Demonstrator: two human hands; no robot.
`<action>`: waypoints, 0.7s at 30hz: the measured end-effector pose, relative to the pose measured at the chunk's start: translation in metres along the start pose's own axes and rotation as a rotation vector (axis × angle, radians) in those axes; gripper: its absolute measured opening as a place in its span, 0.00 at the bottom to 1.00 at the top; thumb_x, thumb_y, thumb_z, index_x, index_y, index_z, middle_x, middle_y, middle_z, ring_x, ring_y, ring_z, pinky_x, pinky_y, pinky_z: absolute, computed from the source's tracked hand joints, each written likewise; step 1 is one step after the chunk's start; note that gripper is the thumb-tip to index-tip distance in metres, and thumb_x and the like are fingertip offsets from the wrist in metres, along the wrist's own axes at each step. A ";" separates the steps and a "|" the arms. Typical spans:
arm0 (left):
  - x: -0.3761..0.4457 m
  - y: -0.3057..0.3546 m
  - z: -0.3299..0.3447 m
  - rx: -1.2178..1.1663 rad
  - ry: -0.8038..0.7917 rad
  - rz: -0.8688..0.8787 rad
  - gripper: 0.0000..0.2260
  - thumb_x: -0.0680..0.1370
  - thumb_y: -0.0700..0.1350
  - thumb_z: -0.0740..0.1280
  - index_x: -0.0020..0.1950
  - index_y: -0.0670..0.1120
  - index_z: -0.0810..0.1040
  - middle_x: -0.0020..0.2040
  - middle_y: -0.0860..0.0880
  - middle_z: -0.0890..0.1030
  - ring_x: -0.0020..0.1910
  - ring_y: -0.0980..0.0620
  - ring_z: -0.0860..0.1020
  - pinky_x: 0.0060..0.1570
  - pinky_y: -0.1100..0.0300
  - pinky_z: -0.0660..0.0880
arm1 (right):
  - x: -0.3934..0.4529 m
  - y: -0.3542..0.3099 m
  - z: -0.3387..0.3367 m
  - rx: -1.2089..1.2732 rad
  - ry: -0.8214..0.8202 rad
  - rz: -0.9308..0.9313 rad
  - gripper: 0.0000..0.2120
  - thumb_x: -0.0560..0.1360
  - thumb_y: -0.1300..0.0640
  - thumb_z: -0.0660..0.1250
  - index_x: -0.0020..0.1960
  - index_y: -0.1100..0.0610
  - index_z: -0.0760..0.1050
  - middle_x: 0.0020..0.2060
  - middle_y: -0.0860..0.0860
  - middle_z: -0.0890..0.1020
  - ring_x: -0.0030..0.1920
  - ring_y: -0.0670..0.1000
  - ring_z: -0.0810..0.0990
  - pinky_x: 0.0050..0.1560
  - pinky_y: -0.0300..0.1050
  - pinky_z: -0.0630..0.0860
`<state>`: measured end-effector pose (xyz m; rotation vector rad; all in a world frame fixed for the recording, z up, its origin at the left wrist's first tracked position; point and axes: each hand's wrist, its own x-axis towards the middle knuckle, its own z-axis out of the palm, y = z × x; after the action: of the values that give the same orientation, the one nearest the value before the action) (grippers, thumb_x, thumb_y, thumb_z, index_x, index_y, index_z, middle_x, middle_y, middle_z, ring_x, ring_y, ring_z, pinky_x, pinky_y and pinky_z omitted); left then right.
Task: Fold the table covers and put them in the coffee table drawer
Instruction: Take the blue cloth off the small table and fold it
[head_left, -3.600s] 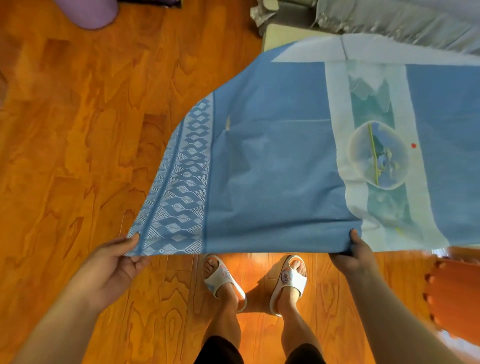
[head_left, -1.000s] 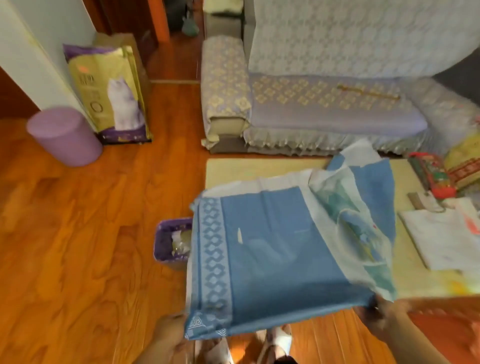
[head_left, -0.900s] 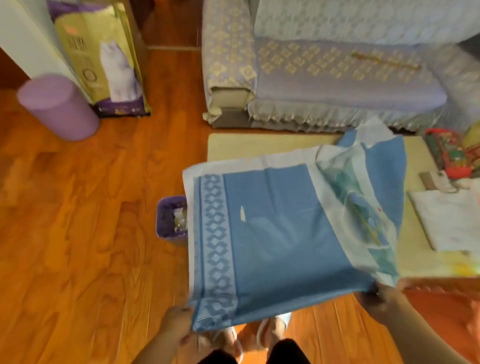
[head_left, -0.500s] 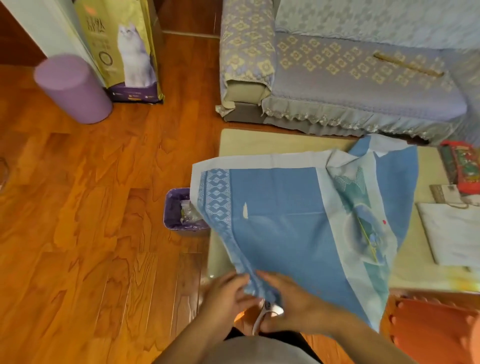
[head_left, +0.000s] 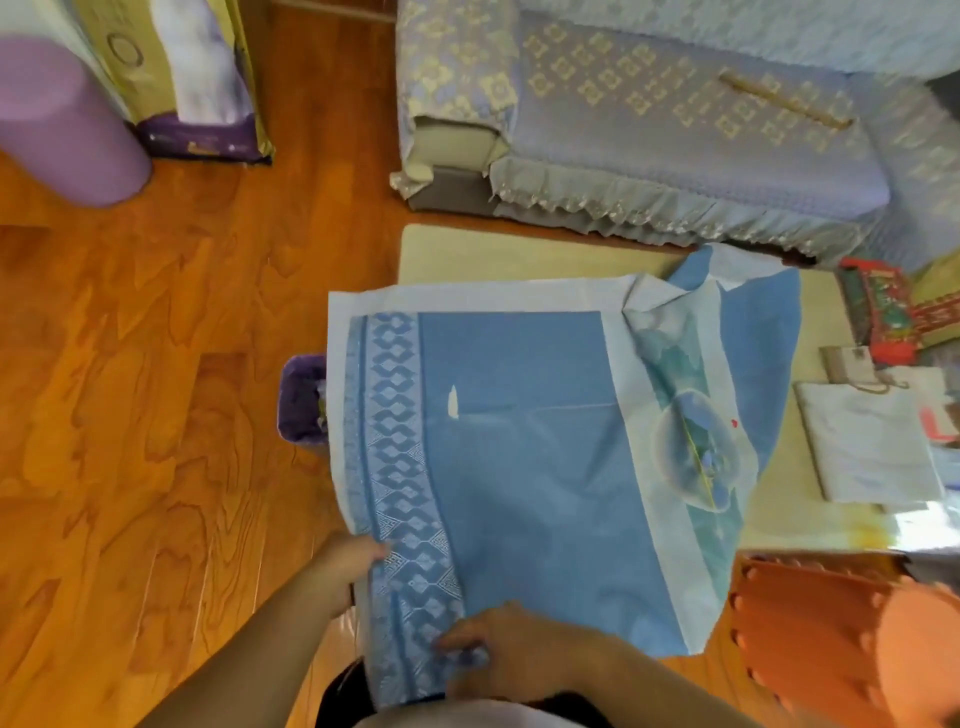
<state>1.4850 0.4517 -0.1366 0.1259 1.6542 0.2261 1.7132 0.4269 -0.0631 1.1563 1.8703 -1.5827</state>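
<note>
Head view, looking down: a blue table cover (head_left: 524, 467) hangs half-folded in front of the person, its far part draped over the pale coffee table (head_left: 498, 254) and its near edge held up close to the body. The left hand (head_left: 345, 566), at about 7 o'clock in the picture, pinches the cover's left edge by the diamond-patterned border, thumb on top of the cloth. The right hand (head_left: 511, 657), at about 6 o'clock, has its fingers curled onto the near corner of the same border and grips the cloth there (the fingertips themselves are blurred). A white band with a greenish round picture runs down the cover's right side, toward 3 o'clock. Beside the cover's left edge, at 9 o'clock from its middle, a small purple bin (head_left: 301, 405) stands on the wooden floor (head_left: 156, 415), partly hidden by the cloth. On the table at 3 o'clock lies a white bag (head_left: 872, 447), with a red packet (head_left: 883, 317) beyond it. A sofa with a patterned cover (head_left: 649, 119) stands at 12 o'clock, a purple cylinder (head_left: 57, 119) at 10 o'clock, and an orange stool (head_left: 841, 639) at 4 o'clock.
</note>
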 end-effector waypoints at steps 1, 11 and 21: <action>0.014 -0.008 -0.003 0.069 0.068 -0.002 0.13 0.78 0.40 0.72 0.60 0.36 0.79 0.49 0.38 0.84 0.47 0.38 0.83 0.50 0.42 0.81 | 0.014 0.009 -0.010 0.011 -0.039 0.033 0.22 0.77 0.41 0.68 0.70 0.42 0.74 0.68 0.48 0.77 0.67 0.50 0.75 0.70 0.41 0.67; 0.128 -0.083 -0.005 0.061 0.339 0.003 0.09 0.79 0.44 0.72 0.53 0.40 0.78 0.39 0.44 0.78 0.36 0.47 0.75 0.33 0.57 0.68 | 0.275 0.128 -0.286 -0.647 0.565 0.132 0.21 0.79 0.60 0.64 0.70 0.67 0.71 0.64 0.70 0.75 0.65 0.69 0.73 0.67 0.56 0.68; 0.150 -0.104 0.003 0.081 0.494 0.145 0.14 0.82 0.45 0.68 0.42 0.38 0.70 0.32 0.42 0.66 0.29 0.48 0.66 0.30 0.56 0.59 | 0.343 0.118 -0.339 -0.638 0.562 0.173 0.23 0.79 0.50 0.67 0.68 0.61 0.68 0.63 0.65 0.73 0.60 0.68 0.75 0.60 0.58 0.71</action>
<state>1.4784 0.3834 -0.3051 0.2679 2.1497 0.3184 1.6793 0.8577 -0.3085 1.4743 2.2839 -0.5002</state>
